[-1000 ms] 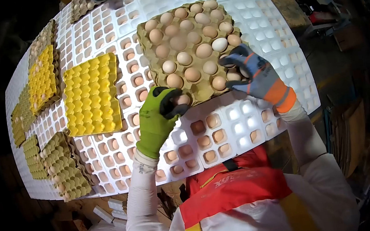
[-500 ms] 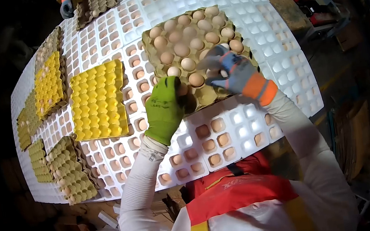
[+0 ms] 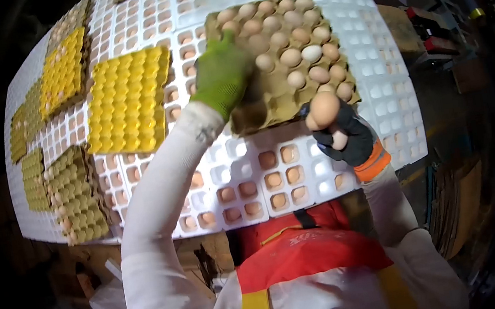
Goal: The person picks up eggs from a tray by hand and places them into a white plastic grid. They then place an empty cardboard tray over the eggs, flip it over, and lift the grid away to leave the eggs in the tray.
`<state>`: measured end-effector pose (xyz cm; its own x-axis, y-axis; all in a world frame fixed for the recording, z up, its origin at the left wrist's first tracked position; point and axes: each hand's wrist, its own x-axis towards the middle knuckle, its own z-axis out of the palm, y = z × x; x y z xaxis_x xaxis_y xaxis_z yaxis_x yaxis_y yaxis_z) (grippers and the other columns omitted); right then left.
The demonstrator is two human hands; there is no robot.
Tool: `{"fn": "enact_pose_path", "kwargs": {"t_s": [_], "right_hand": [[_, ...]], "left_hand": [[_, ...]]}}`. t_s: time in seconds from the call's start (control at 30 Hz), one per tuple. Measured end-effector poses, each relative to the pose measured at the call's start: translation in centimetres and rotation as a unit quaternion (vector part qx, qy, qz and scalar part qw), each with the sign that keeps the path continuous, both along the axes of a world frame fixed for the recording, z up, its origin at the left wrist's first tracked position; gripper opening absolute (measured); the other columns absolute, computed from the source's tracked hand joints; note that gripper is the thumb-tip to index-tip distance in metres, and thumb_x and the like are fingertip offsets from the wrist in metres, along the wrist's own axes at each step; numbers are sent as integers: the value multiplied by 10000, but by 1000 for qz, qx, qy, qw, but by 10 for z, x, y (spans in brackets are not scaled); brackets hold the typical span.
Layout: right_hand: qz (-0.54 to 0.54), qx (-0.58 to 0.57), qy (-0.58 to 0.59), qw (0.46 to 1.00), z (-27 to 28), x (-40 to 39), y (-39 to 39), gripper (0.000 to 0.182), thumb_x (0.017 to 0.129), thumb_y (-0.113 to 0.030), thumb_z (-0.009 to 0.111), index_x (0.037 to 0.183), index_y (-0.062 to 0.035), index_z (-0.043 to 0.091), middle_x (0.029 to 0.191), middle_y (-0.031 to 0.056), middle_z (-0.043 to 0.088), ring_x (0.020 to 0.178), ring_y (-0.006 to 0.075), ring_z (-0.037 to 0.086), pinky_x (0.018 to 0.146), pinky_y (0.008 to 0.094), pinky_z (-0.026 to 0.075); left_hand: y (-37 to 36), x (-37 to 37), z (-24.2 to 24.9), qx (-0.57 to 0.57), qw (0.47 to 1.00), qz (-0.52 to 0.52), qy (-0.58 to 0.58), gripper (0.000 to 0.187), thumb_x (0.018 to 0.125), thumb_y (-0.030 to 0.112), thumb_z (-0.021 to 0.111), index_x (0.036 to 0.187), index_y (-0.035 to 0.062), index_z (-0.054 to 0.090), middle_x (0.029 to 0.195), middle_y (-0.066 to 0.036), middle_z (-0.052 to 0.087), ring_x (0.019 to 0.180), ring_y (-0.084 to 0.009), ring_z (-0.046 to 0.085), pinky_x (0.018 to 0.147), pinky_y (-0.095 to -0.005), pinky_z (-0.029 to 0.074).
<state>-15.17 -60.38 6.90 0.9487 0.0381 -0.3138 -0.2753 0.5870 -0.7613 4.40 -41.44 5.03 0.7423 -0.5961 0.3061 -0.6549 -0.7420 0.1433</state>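
A brown pulp egg tray (image 3: pixel 282 106) holds rows of eggs (image 3: pixel 291 58), with bare cups along its near and left side. My left hand (image 3: pixel 222 72), in a green glove, reaches over the left part of this tray. Motion blurs its fingers, so what they grip does not show. At the tray's near right corner, my right hand (image 3: pixel 356 136) is turned palm up in a dark glove with an orange cuff. Its fingers curl round several eggs (image 3: pixel 325 109), which rest in the palm.
White sheets with square cells (image 3: pixel 248 162) cover the table, many cells holding eggs. A yellow egg tray (image 3: pixel 129 101) lies left of the brown one. Further left are another yellow tray (image 3: pixel 63 70) and brown trays (image 3: pixel 79 197) with some eggs.
My right hand has moved off the tray toward me and turned palm up, showing eggs. My left hand has shifted forward over the tray's left side. Some near-side cups are now bare.
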Motion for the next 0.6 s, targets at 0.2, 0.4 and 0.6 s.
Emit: {"fn": "enact_pose_path", "kwargs": {"t_s": [0.2, 0.4, 0.6], "right_hand": [[53, -142, 29, 988, -62, -68, 38, 357, 983, -224, 584, 1257, 2, 552, 868, 62, 628, 577, 102, 530, 474, 230, 403], [189, -235, 78, 950, -100, -55, 91, 326, 858, -272, 783, 1128, -118, 687, 792, -7, 639, 638, 94, 605, 541, 251, 470], [214, -611, -200, 735, -132, -17, 151, 421, 847, -305, 710, 1249, -203, 640, 1195, 93, 601, 1062, 274, 623, 858, 399, 534]], "left_hand": [[40, 24, 25, -53, 964, -27, 260, 440, 757, 400, 805, 1076, 101, 755, 1075, -135, 685, 952, -239, 691, 806, -358, 552], [186, -126, -21, -246, 872, 133, 401, 454, 681, 361, 887, 1045, 129, 747, 1055, -77, 651, 968, -225, 678, 825, -352, 550], [192, -236, -48, 5, 931, 277, 238, 390, 692, 191, 839, 1069, 180, 741, 1163, -70, 581, 973, -277, 642, 778, -385, 532]]}}
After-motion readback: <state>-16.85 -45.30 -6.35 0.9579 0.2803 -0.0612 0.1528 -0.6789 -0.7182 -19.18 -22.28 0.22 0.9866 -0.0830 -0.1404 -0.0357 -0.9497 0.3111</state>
